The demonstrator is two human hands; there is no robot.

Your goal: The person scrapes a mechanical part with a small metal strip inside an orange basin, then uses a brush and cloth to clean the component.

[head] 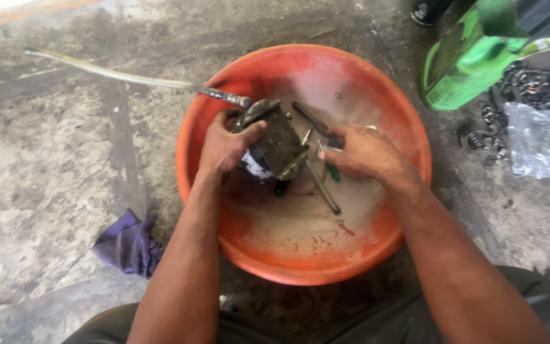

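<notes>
Head view, looking straight down into an orange basin (377, 248) on stained concrete. Inside the basin, just left of its middle: a grimy metal engine part (274, 141), blocky, tilted, its long axis running from the basin's upper left toward its centre. Clamped on that part from the basin's left side, the left hand (224, 148), fingers curled over the top edge, thumb pressed on the near face, forearm coming up from the basin's near rim. Directly right of the part, almost touching it, the right hand (363, 151), knuckles up, fingers folded loosely over a slim green-handled tool (331, 169); how firmly gripped, not clear. Under that hand, on the basin floor, a thin metal rod (323, 188) slanting toward the near rim, and a dark bar (312, 118) slanting toward the far rim. Across the basin's far-left rim, a pale hose (116, 75) with a metal nozzle ending beside the part. Left of the basin, a purple rag (128, 244); to its upper right, a green plastic jug (466, 64) and loose springs.
</notes>
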